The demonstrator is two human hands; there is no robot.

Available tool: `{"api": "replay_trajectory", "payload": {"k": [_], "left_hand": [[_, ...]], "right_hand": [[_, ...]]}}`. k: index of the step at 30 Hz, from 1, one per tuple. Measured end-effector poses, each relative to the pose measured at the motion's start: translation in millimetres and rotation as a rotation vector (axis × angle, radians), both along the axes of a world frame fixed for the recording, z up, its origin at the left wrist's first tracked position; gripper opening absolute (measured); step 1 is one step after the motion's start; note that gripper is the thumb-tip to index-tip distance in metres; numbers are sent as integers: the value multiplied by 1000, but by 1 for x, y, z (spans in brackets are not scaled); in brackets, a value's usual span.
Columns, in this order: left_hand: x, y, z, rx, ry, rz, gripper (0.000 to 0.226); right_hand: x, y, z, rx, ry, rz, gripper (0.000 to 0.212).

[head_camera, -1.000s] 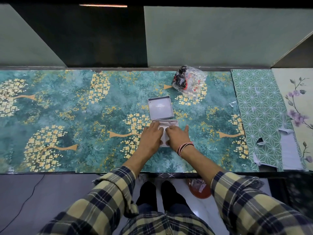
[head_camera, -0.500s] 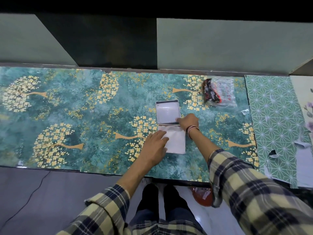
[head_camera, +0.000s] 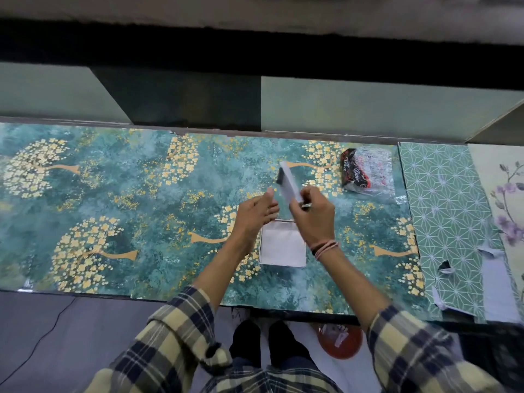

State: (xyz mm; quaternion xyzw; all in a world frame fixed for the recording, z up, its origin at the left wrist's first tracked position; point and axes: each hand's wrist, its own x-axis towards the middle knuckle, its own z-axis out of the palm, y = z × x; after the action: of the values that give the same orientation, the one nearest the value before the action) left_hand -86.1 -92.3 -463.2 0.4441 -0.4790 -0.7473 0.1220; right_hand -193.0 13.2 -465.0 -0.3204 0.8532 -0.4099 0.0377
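Gripping the lid [head_camera: 289, 182] at its near end, the right hand [head_camera: 312, 219] holds it raised above the table [head_camera: 141, 208], fingers and thumb curled round the edge. The lid stands steeply tilted, its far end pointing away from the person; a dark strip shows along its left side. Motion blur hides further detail of the grip.

The left hand [head_camera: 255, 217] hovers just beside the lid on its left. Its fingers are loosely extended, thumb raised, and it holds nothing. Whether a fingertip touches the lid cannot be determined.

The white box base [head_camera: 282, 245] lies flat on the table, below and between the two wrists, apart from the lid. Thread bands [head_camera: 324, 248] circle the right wrist.

A clear plastic packet [head_camera: 365, 171] with a dark wrapper inside lies near the far right of the teal floral surface, well apart from the box base. A green geometric sheet [head_camera: 445, 211] adjoins the table covering on the right. A red round object [head_camera: 340, 338] sits on the floor under the table edge.
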Motion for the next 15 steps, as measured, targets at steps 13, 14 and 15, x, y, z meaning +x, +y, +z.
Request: {"api": "replay_trajectory", "payload": {"k": [13, 14, 15], "left_hand": [[26, 6, -26, 132, 22, -104, 26], [28, 10, -29, 113, -22, -107, 25], [30, 13, -34, 72, -74, -98, 23]], "right_hand": [[9, 54, -18, 132, -564, -171, 24], [10, 57, -18, 126, -611, -175, 20], [12, 60, -20, 132, -614, -182, 18]]}}
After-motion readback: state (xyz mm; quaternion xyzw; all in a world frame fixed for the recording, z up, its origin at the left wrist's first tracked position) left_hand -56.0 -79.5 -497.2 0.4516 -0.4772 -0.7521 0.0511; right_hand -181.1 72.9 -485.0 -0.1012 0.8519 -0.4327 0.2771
